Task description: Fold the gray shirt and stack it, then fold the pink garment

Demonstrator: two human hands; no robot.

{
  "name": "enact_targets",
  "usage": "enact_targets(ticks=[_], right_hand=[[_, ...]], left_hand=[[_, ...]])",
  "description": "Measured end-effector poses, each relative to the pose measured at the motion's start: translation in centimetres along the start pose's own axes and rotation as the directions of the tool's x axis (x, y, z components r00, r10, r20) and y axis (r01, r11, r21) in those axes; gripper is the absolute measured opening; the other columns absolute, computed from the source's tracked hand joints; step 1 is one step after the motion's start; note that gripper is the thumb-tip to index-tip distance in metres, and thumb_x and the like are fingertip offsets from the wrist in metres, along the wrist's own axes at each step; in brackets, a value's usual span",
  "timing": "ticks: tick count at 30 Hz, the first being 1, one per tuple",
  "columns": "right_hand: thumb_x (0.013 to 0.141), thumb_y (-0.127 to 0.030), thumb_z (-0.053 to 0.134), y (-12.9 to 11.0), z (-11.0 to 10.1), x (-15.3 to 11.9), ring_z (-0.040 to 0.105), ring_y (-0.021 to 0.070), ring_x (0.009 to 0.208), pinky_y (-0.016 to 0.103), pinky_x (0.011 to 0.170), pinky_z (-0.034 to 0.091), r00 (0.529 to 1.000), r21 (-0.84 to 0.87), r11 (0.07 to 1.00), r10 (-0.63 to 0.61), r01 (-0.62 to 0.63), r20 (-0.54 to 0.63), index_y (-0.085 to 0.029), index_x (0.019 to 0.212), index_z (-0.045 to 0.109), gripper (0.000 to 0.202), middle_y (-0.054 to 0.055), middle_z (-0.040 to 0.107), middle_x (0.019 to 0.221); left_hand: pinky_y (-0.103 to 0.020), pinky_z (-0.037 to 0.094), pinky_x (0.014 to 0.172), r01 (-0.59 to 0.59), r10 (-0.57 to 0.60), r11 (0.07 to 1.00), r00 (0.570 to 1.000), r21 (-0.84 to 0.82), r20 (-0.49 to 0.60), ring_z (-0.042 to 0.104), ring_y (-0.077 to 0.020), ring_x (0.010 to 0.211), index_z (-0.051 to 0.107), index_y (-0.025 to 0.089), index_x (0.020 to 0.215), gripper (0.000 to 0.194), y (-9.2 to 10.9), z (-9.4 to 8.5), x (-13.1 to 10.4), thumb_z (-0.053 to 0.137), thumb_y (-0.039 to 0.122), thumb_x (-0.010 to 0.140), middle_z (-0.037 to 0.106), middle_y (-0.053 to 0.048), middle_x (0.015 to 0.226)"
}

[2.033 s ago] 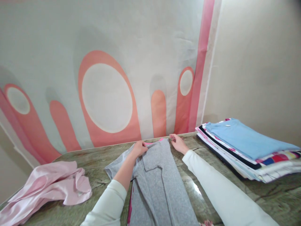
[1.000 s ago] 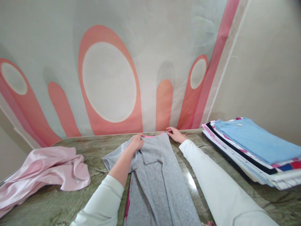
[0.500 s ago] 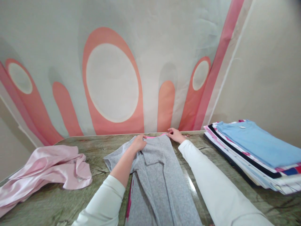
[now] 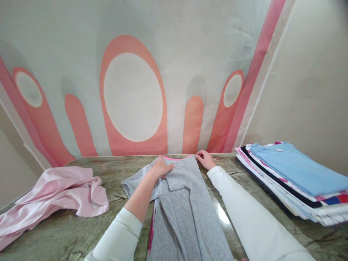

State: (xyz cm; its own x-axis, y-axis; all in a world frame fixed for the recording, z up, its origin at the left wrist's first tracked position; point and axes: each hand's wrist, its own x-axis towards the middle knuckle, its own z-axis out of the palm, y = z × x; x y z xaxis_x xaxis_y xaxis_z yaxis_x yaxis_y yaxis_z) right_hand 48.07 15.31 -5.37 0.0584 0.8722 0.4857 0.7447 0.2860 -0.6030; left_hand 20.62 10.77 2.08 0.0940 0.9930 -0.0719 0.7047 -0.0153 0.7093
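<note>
A grey T-shirt (image 4: 181, 195) with a pink neckline lies on the table before me, one side folded over, its short sleeve pointing left. My left hand (image 4: 161, 168) rests on the shirt near the left end of the neckline, thumb spread to the right and the other fingers stretched towards the collar. At the right shoulder corner, my right hand (image 4: 206, 159) pinches the edge of the cloth between thumb and fingers. Dark pink print shows along the shirt's lower left edge. My left forearm covers part of the sleeve.
A crumpled pale pink garment (image 4: 62, 192) lies on the left. To the right stands a stack of folded clothes (image 4: 285, 192) topped by a light blue shirt (image 4: 299, 166). The wood-patterned table (image 4: 116, 224) meets a wall with a pink-and-white printed panel (image 4: 176, 54).
My left thumb has spread away from the fingers, and the left hand has shifted slightly over the neckline. The right hand stays at the shoulder corner. The view has shifted slightly.
</note>
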Motion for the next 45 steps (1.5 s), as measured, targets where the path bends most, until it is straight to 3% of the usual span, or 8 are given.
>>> enact_targets(ticks=[3,6,11,17,29,38,42,45], right_hand=[[0.079,-0.023,0.052,-0.5,-1.0,-1.3,0.059,0.0174,0.081,0.032,0.079,0.044,0.998,-0.002,0.998,-0.060,0.060,0.027,-0.017,0.081,0.066,0.016,0.006,0.066,0.084],[0.081,-0.021,0.051,-1.3,-1.9,-2.8,0.060,0.0177,0.087,0.032,0.084,0.043,0.990,0.004,0.993,-0.121,0.121,0.069,-0.019,0.084,0.068,0.017,0.006,0.068,0.090],[0.085,-0.023,0.046,-2.6,-2.1,-5.1,0.056,0.0192,0.105,0.035,0.095,0.039,0.969,-0.015,0.977,-0.211,0.214,0.131,-0.019,0.097,0.068,0.025,0.009,0.065,0.108],[0.089,-0.029,0.041,-3.6,-2.2,-6.2,0.049,0.0215,0.115,0.039,0.099,0.035,0.946,-0.169,0.949,-0.223,0.266,0.237,-0.016,0.112,0.062,0.034,0.011,0.057,0.122],[0.092,-0.040,0.029,-4.7,-2.7,-6.5,0.041,0.0206,0.120,0.036,0.098,0.032,0.948,-0.352,0.918,-0.067,0.180,0.310,-0.019,0.135,0.038,0.049,0.007,0.047,0.133],[0.092,-0.037,0.028,-4.6,-2.6,-6.3,0.036,0.0193,0.124,0.036,0.101,0.030,0.935,-0.375,0.908,-0.049,0.189,0.352,-0.023,0.129,0.048,0.044,0.000,0.043,0.137],[0.092,-0.032,0.027,-4.7,-2.7,-6.2,0.035,0.0175,0.126,0.035,0.102,0.029,0.941,-0.355,0.921,-0.036,0.162,0.335,-0.022,0.132,0.043,0.044,0.001,0.040,0.140],[0.092,-0.031,0.026,-4.7,-2.7,-6.3,0.032,0.0169,0.128,0.036,0.102,0.028,0.935,-0.352,0.917,-0.056,0.186,0.350,-0.022,0.134,0.040,0.045,0.001,0.036,0.142]], left_hand=[[-0.026,0.047,0.050,-0.080,0.078,0.995,0.997,0.066,0.023,0.065,-0.0208,0.067,0.027,0.014,0.133,0.081,-0.1,-0.3,-0.5,0.066,0.036,0.066,0.058,-0.017,0.113],[-0.028,0.049,0.072,-0.190,0.193,0.962,0.981,0.195,0.002,0.063,-0.0231,0.089,0.036,0.014,0.129,0.067,-0.2,-0.4,-0.7,0.063,0.024,0.069,0.057,-0.015,0.117],[-0.021,0.033,0.097,-0.301,0.321,0.922,0.946,0.244,-0.045,0.047,-0.0160,0.118,0.042,0.018,0.126,0.049,0.2,0.0,-1.3,0.049,0.011,0.078,0.051,-0.007,0.128],[-0.026,0.037,0.093,-0.261,0.313,0.907,0.943,0.329,-0.112,0.052,-0.0181,0.111,0.040,0.019,0.130,0.047,-0.1,1.0,-2.1,0.041,0.010,0.084,0.055,-0.010,0.121],[-0.030,0.043,0.087,-0.152,0.200,0.843,0.979,0.516,-0.038,0.058,-0.0198,0.100,0.056,0.017,0.113,0.037,-0.6,1.4,-2.5,0.038,0.008,0.082,0.057,-0.012,0.111],[-0.038,0.047,0.078,-0.115,0.198,0.749,0.979,0.653,-0.054,0.059,-0.0245,0.094,0.057,0.012,0.107,0.035,0.7,0.1,-4.0,0.033,0.004,0.082,0.054,-0.018,0.111],[-0.043,0.038,0.091,-0.210,0.322,0.692,0.946,0.690,-0.035,0.046,-0.0282,0.114,0.054,0.011,0.110,0.032,2.5,0.9,-5.3,0.033,0.009,0.085,0.045,-0.018,0.124],[-0.039,0.030,0.100,-0.473,0.505,0.601,0.850,0.644,0.152,0.034,-0.0240,0.125,0.051,0.018,0.116,0.031,3.4,3.1,-6.5,0.035,0.024,0.090,0.041,-0.010,0.134]])
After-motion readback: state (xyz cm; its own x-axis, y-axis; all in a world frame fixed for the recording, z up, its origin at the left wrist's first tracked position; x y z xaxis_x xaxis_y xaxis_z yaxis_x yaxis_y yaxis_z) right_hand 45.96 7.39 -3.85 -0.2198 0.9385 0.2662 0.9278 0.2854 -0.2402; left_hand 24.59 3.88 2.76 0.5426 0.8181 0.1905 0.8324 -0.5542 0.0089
